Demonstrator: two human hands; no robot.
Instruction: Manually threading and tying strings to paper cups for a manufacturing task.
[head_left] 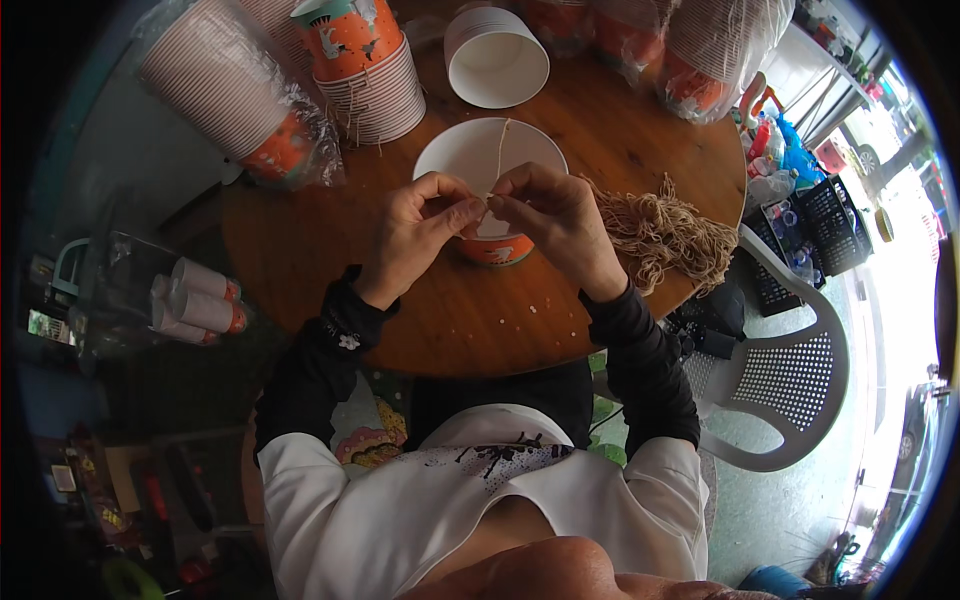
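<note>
Over the near rim of a large orange paper bucket (492, 250) with a white inside, my two hands meet fingertip to fingertip. My left hand (425, 225) pinches a thin beige string (503, 145) between thumb and forefinger. Close against it, my right hand (562, 215) pinches the same string. From the fingers the string runs up across the bucket's opening to its far rim. How it is fastened there is too small to tell. A tangled heap of beige string (665, 235) lies on the table to the right of my right hand.
On the round wooden table (450, 335) stand a stack of orange buckets (370, 90), a white bucket on its side (495, 70) and plastic-wrapped stacks (225, 85) at the far left, with more wrapped stacks (710, 60) far right. A grey plastic chair (790, 375) stands at the right.
</note>
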